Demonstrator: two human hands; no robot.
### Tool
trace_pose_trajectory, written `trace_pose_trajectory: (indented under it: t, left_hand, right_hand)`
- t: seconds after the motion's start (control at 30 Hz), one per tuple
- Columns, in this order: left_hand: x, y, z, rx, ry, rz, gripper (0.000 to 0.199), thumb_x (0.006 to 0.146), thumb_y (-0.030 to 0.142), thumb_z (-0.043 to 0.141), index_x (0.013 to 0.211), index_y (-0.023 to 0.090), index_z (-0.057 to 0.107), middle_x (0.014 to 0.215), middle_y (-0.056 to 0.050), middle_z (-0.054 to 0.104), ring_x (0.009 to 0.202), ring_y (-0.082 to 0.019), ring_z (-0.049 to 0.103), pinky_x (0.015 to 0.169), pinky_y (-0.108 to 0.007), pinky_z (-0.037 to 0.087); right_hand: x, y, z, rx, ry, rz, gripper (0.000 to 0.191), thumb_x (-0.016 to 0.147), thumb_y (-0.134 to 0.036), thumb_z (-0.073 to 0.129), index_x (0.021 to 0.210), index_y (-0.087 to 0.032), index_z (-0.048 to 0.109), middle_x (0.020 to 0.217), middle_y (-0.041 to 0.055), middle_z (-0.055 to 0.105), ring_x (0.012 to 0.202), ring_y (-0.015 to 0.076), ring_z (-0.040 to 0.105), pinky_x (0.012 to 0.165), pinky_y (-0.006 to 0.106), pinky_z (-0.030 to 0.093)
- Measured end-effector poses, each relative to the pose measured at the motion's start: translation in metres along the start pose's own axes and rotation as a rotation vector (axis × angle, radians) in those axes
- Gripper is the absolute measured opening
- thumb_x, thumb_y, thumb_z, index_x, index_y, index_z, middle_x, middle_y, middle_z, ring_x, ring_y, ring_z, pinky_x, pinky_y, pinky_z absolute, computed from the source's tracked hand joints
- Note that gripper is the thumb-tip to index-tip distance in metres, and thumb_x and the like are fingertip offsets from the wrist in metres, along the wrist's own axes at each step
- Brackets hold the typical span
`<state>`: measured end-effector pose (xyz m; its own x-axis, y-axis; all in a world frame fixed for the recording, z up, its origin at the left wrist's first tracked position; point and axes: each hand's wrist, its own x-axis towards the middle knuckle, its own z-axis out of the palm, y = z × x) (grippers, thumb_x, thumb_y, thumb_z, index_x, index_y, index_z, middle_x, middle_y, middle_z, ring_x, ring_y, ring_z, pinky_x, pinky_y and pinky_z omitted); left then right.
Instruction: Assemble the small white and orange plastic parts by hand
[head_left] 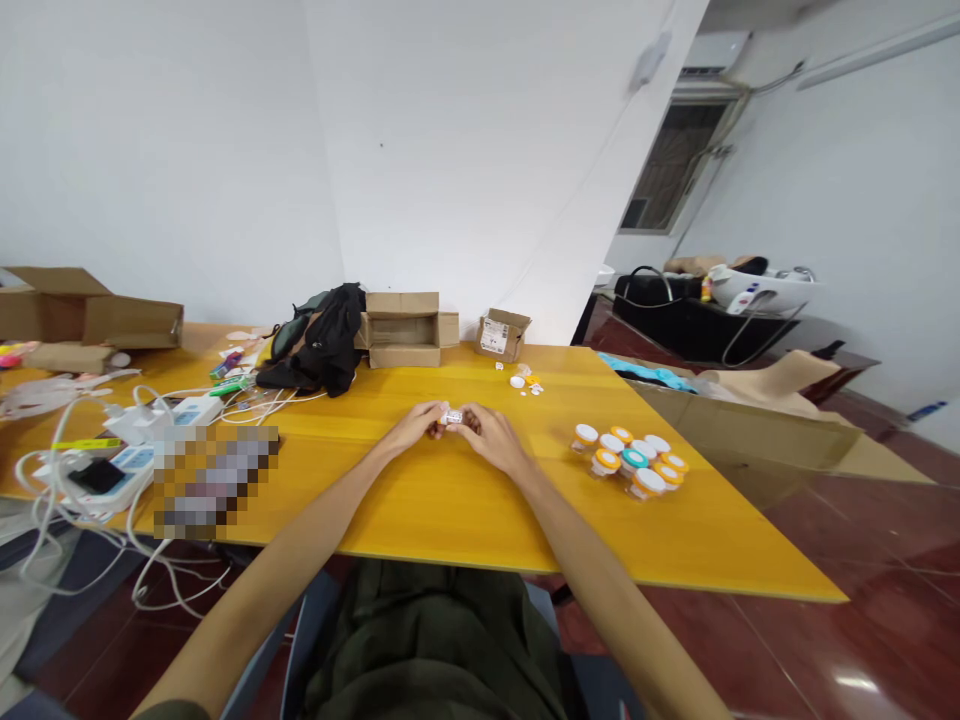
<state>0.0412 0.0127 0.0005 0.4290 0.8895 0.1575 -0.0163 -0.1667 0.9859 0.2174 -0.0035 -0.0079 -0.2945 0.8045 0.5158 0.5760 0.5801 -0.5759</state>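
Observation:
Over the middle of the table (375, 500), my left hand (421, 422) and my right hand (487, 433) meet. Both have their fingers closed on the ends of a small shiny whitish piece (452, 417) with dark marks; its kind is too small to make out. To the right of my right hand stands a group of small clear jars with lids in white, orange and teal (634, 459). Beyond my hands lie a loose white lid (517, 382), an orange lid piece (533, 380) and several small white bits (535, 390).
An open cardboard box (405, 355) and a smaller carton (501, 336) stand at the back, with a black bag (330, 345) beside them. On the left are a power strip (199, 410) with tangled white cables and a pixelated patch. A large flattened carton (757, 440) lies beyond the right edge.

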Motion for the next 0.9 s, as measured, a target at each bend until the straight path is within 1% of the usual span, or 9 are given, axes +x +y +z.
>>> trace_pose_trajectory:
  t: [0.13, 0.3, 0.4, 0.53, 0.73, 0.9]
  left_hand:
    - [-0.0009, 0.0006, 0.0001, 0.0, -0.013, 0.011, 0.047, 0.076, 0.062, 0.062, 0.067, 0.017, 0.053, 0.058, 0.004, 0.05, 0.051, -0.008, 0.046, 0.052, -0.022, 0.037]
    - [-0.0021, 0.0032, 0.0008, 0.007, 0.002, -0.023, 0.045, 0.081, 0.058, 0.059, 0.065, 0.017, 0.051, 0.056, 0.004, 0.049, 0.051, -0.008, 0.045, 0.053, -0.023, 0.036]
    - [-0.0023, 0.0039, 0.001, 0.004, 0.009, -0.027, 0.047, 0.081, 0.059, 0.059, 0.063, 0.017, 0.05, 0.055, 0.004, 0.05, 0.05, -0.008, 0.044, 0.053, -0.023, 0.036]
    - [-0.0021, 0.0035, 0.001, -0.007, 0.01, -0.024, 0.047, 0.079, 0.06, 0.06, 0.063, 0.017, 0.051, 0.055, 0.004, 0.05, 0.05, -0.008, 0.045, 0.053, -0.023, 0.037]
    - [-0.0019, 0.0021, 0.0002, 0.001, -0.003, -0.021, 0.045, 0.08, 0.058, 0.06, 0.066, 0.016, 0.053, 0.057, 0.004, 0.05, 0.051, -0.008, 0.045, 0.054, -0.023, 0.038]
    - [-0.002, 0.0029, 0.0003, -0.007, -0.007, -0.009, 0.045, 0.079, 0.059, 0.061, 0.066, 0.017, 0.053, 0.057, 0.004, 0.05, 0.051, -0.009, 0.046, 0.054, -0.023, 0.038]
  right_hand:
    - [0.0002, -0.0004, 0.0002, 0.031, 0.006, -0.009, 0.013, 0.09, -0.033, 0.055, 0.089, -0.023, 0.063, 0.077, 0.0015, 0.068, 0.067, 0.0171, 0.061, 0.065, 0.027, 0.046]
    - [-0.0004, 0.0001, -0.0017, 0.031, 0.008, -0.122, 0.01, 0.088, -0.029, 0.058, 0.095, -0.023, 0.063, 0.09, 0.0046, 0.067, 0.073, 0.0184, 0.06, 0.068, 0.029, 0.049]
    - [-0.0007, -0.0003, -0.0029, 0.017, 0.008, -0.159, 0.011, 0.088, -0.027, 0.058, 0.098, -0.024, 0.062, 0.093, 0.0053, 0.066, 0.076, 0.0193, 0.06, 0.07, 0.03, 0.049]
    - [-0.0009, -0.0016, -0.003, 0.006, 0.008, -0.123, 0.01, 0.089, -0.03, 0.058, 0.096, -0.024, 0.064, 0.091, 0.005, 0.066, 0.077, 0.0198, 0.06, 0.071, 0.03, 0.049]
    - [0.0002, 0.0009, -0.0007, -0.021, -0.007, -0.033, 0.013, 0.091, -0.032, 0.055, 0.089, -0.023, 0.065, 0.081, 0.0032, 0.068, 0.072, 0.0184, 0.061, 0.07, 0.028, 0.047]
    - [0.0, 0.0003, -0.001, -0.025, 0.0, -0.03, 0.011, 0.089, -0.031, 0.057, 0.09, -0.023, 0.064, 0.083, 0.0032, 0.068, 0.073, 0.0185, 0.061, 0.07, 0.028, 0.047]
